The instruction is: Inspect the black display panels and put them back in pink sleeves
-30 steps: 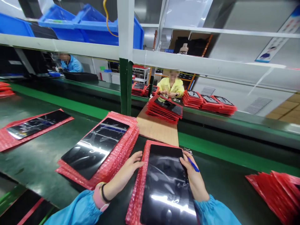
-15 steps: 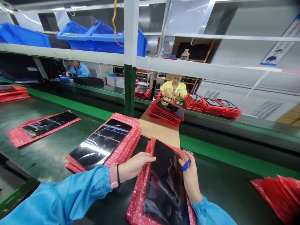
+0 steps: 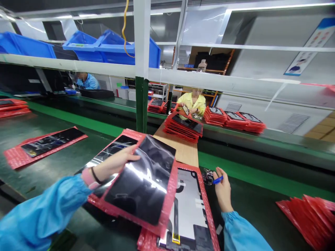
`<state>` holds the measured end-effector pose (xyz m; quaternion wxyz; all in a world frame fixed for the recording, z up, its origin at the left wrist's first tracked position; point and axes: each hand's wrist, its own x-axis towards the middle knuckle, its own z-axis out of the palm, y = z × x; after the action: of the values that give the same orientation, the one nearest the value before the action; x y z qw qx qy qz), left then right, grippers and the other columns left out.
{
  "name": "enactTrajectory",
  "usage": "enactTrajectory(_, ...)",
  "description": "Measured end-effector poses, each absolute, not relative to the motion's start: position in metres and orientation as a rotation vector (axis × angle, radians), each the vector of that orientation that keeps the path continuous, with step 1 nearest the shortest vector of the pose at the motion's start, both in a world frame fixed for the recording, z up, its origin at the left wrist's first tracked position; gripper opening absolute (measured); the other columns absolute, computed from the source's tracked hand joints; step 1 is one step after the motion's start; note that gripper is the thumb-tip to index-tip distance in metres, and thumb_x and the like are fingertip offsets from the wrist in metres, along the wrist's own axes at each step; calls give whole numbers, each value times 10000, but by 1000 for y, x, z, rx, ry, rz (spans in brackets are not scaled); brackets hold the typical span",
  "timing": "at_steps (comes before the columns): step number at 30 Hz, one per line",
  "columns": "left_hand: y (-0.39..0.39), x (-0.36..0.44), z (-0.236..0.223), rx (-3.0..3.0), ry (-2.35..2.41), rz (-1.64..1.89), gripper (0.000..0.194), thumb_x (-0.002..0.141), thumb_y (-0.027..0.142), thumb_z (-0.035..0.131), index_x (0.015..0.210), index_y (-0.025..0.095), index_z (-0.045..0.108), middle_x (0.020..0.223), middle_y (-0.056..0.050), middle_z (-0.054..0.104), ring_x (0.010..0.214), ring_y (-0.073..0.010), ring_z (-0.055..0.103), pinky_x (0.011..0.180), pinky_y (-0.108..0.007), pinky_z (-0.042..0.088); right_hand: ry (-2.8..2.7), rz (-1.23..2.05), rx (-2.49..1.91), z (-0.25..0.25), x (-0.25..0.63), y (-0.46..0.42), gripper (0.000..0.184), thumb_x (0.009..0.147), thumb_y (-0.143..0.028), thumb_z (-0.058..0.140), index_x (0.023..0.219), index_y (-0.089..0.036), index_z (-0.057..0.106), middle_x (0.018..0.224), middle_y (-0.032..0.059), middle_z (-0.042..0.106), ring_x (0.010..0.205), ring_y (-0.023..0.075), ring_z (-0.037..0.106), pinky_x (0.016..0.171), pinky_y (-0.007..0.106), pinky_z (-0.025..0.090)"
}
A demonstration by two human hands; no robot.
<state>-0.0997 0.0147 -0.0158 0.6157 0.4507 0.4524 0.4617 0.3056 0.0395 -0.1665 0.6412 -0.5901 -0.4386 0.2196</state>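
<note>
Left grip (image 3: 119,162) pinches the left edge of a glossy black panel (image 3: 146,177) with a red bubble sheet (image 3: 169,195) under it; the thumb shows on top, and the other fingertips are hidden. Right grip (image 3: 223,190) is loosely curled round a blue pen-like stick (image 3: 217,180), clear of the panel.

A dark green surface (image 3: 253,190) stretches across the view. On it are two stacks of panels and red bubble sheets: the left stack (image 3: 121,143), partly covered by the held panel, and the right stack (image 3: 146,241), topped by a silver-backed panel (image 3: 192,205). Beyond them, a wooden board (image 3: 185,153) carries another red stack (image 3: 180,129). Smallest is a shiny tangle (image 3: 208,176) beside the right grip, too unclear to name.

With one edge pinched and the far side unsupported by a hand, the black panel could sag or slide off its slick sheet; a dropped corner might scrape the silver-backed panel.

The black panel slants to the right of the left grip, overlapping the near parts of both stacks in view; whether it touches either cannot be told. It lies left of the right grip, well apart.
</note>
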Motion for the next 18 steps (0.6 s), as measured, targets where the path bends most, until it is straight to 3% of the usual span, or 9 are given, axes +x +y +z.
enactTrajectory(3,28,-157,-7,1021,1099,1088,545,571,116,775,1105,184,687,893,-63,760,680,-224,693,643,-307,543,-1010,594,-1427,-184,319,55,328,914,-349,595,1194,-178,579,1227,87,596,1055,242,608,888,470,509)
enactTrajectory(8,49,-221,-23,1005,1225,1107,486,536,104,735,1021,119,721,807,-103,765,613,-266,699,596,-340,559,-1019,717,-1460,-193,325,67,311,915,-352,595,1167,-169,588,1177,78,614,994,226,627,836,434,534)
enactTrajectory(15,76,-242,-41,1132,1352,1147,400,494,140,742,894,138,727,881,-112,764,830,-309,713,745,-355,564,-972,812,-1355,-193,322,68,304,912,-338,601,1164,-168,589,1167,75,617,974,220,632,818,422,542)
enactTrajectory(18,85,-241,-41,1230,1464,1255,419,504,157,739,922,174,704,988,-94,754,1058,-320,651,895,-356,510,-939,805,-1272,-190,318,62,315,914,-333,599,1183,-171,578,1182,82,614,991,221,631,832,432,539)
